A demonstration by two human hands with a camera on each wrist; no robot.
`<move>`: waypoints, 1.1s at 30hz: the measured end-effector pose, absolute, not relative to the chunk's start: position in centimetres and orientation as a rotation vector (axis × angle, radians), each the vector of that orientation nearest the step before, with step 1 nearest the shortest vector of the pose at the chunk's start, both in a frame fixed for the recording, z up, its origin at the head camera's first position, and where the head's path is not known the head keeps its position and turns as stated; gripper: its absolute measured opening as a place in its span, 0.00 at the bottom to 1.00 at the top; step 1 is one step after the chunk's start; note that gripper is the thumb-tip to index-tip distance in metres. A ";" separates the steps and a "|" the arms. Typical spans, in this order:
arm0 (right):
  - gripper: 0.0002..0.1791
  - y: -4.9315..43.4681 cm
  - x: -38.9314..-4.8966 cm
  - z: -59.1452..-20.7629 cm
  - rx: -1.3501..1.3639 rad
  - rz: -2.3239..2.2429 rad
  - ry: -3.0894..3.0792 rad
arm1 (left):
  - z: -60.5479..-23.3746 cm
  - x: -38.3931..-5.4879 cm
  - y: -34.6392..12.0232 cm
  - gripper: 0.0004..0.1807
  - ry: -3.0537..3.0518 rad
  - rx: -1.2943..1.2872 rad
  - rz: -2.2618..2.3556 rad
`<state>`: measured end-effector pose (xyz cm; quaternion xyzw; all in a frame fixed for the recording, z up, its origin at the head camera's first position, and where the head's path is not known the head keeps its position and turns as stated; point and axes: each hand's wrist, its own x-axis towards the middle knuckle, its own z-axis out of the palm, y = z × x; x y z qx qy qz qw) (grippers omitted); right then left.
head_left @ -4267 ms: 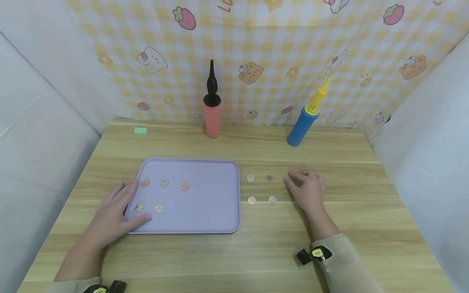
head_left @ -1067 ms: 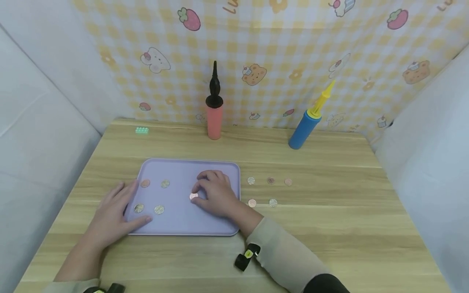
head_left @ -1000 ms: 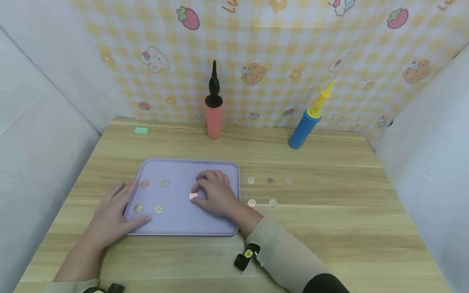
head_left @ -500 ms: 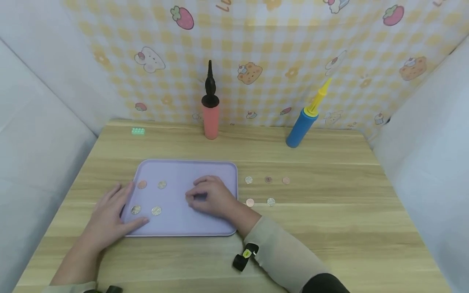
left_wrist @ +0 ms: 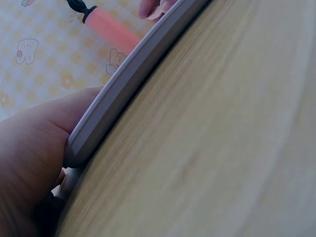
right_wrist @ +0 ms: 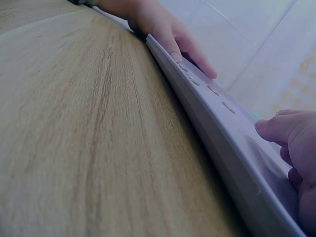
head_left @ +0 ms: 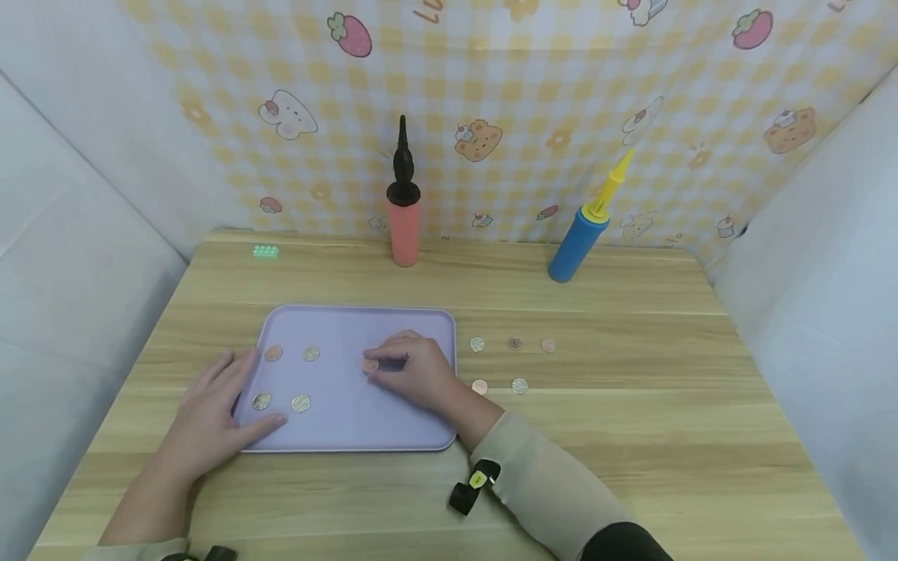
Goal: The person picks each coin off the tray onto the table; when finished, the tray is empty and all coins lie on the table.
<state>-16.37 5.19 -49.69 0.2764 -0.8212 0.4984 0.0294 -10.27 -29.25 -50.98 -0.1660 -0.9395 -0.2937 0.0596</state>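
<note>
My right hand point(head_left: 417, 370) is over the middle of the lilac tray point(head_left: 414, 430), pinching a copper-coloured coin point(head_left: 369, 365) between thumb and fingertips. The left wrist view also catches this coin point(left_wrist: 154, 12) in the fingers beyond the tray rim. Across the tray's left edge rests my left hand point(head_left: 210, 417), fingers straight and thumb laid over the front corner. Close to it on the tray lie a copper coin point(head_left: 273, 353) and several brass-coloured coins point(head_left: 301, 403). In the right wrist view, the left hand point(right_wrist: 170, 37) spans the tray's far end.
Right of the tray, several silver and copper coins point(head_left: 519, 386) lie in two rows on the wooden table point(head_left: 631, 436). Behind stand a pink-and-black hand pump point(head_left: 404, 234) and a leaning blue-and-yellow one point(head_left: 578, 243). A mint toy brick point(head_left: 266, 251) sits at the back left.
My right hand has moved left from a coin on the table to the tray. It now holds the copper coin that lay there, shifted slightly toward the back. The left hand has stayed put.
</note>
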 end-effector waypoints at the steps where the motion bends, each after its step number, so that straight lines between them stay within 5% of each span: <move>1: 0.14 5.2 -16.4 -49.7 0.859 1.535 -2.528 | -51.0 -10.3 -29.2 0.64 -2.845 -0.504 -0.887; 33: 0.17 5.1 -15.6 -49.5 1.204 1.381 -2.517 | -50.8 -10.3 -29.1 0.64 -2.865 -0.490 -0.892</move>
